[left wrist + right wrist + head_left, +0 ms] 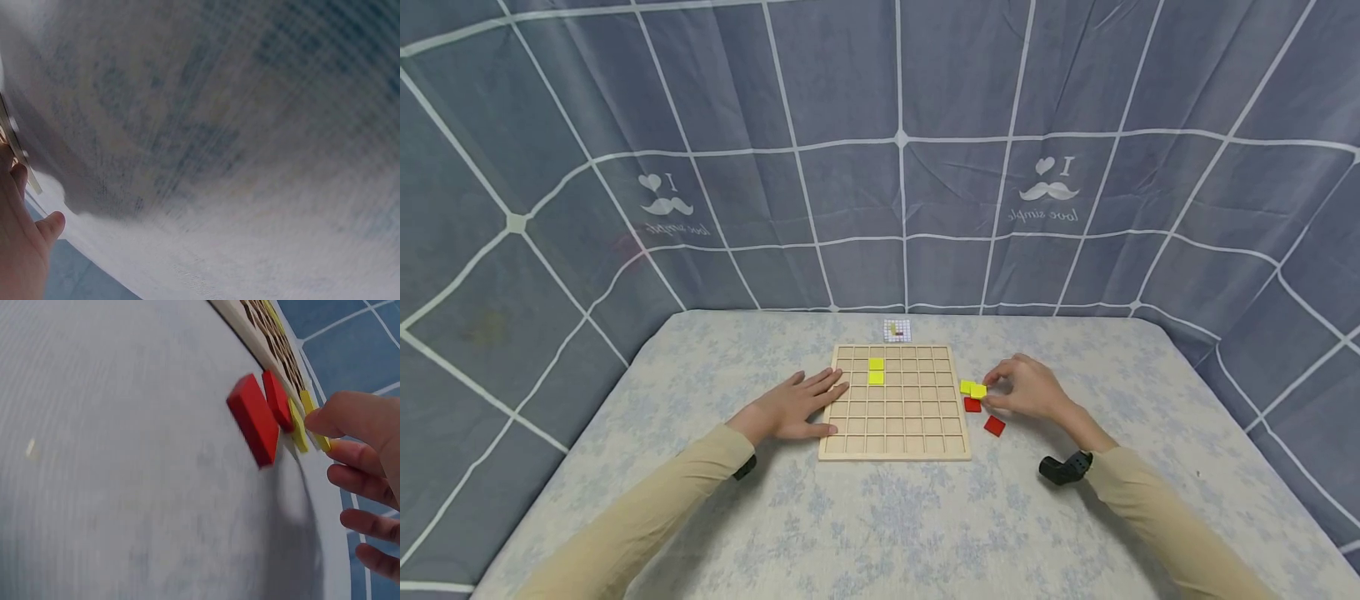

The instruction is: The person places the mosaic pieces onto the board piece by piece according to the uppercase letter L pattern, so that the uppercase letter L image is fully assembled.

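Observation:
A square wooden grid board (895, 457) lies on the table, with two yellow tiles (876, 372) in neighbouring cells of one column. My left hand (793, 406) rests at the board's left edge, fingers spread over the rim. To the right of the board, my right hand (1026, 388) pinches a yellow tile (315, 420) between thumb and index finger. Another yellow tile (966, 387) lies beside it, close to the board's right edge. Just nearer to me are a red tile (972, 405) and a second red tile (995, 426), turned at an angle.
Behind the board lies a small card (897, 331) printed with a coloured grid. A pale patterned cloth (880, 533) covers the table. Blue-grey curtains (850, 192) with white lines enclose the back and sides.

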Tool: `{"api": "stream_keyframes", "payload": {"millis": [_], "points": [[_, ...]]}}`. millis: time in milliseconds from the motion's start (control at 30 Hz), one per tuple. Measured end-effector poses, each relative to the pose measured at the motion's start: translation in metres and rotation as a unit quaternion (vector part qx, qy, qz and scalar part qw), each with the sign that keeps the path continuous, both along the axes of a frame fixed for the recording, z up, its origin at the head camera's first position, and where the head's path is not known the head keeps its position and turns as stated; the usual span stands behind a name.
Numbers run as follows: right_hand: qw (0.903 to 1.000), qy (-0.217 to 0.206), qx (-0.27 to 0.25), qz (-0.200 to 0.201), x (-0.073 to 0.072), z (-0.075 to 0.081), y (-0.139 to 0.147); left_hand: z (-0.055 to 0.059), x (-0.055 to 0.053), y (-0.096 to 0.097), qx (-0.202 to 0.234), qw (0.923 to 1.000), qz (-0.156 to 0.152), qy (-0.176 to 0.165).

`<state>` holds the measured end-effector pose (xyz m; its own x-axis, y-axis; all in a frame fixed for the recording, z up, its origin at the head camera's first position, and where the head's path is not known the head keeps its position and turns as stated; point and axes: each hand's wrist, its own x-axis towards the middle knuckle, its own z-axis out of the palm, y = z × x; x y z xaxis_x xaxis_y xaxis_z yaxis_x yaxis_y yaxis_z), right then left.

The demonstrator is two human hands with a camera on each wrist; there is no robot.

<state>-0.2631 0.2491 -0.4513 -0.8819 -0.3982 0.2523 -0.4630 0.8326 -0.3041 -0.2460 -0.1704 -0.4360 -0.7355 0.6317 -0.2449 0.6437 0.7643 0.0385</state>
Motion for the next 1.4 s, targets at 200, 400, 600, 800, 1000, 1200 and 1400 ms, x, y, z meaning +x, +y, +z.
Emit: {"api": "stream_keyframes", "payload": {"millis": [200,400,600,800,1000,1200,1400], "points": [[0.9999,-0.005,-0.012,0.010,-0.004,0.006,-0.023,0.001,0.000,-0.001,0.003,1.0000,0.000,-0.001],[0.9996,-0.008,-0.021,0.020,-0.008,0.010,-0.049,0.000,-0.001,-0.001,0.001,1.0000,-0.002,-0.005],[0.9992,-0.016,-0.023,0.030,-0.010,0.010,-0.075,-0.001,-0.002,0.000,-0.002,1.0000,-0.006,-0.007],[0.9989,-0.021,-0.021,0.038,-0.010,0.008,-0.102,-0.001,0.000,0.001,-0.004,1.0000,-0.004,-0.008],[0.9975,-0.028,-0.035,0.055,-0.011,0.004,-0.123,-0.001,0.000,0.001,-0.004,1.0000,-0.001,-0.008],[0.9972,-0.012,-0.027,0.068,-0.016,0.003,-0.139,-0.001,0.000,0.000,-0.005,1.0000,0.000,0.001],[0.9961,-0.014,-0.035,0.081,-0.018,0.003,-0.148,0.001,0.000,-0.001,-0.009,0.9999,0.002,-0.004]]}}
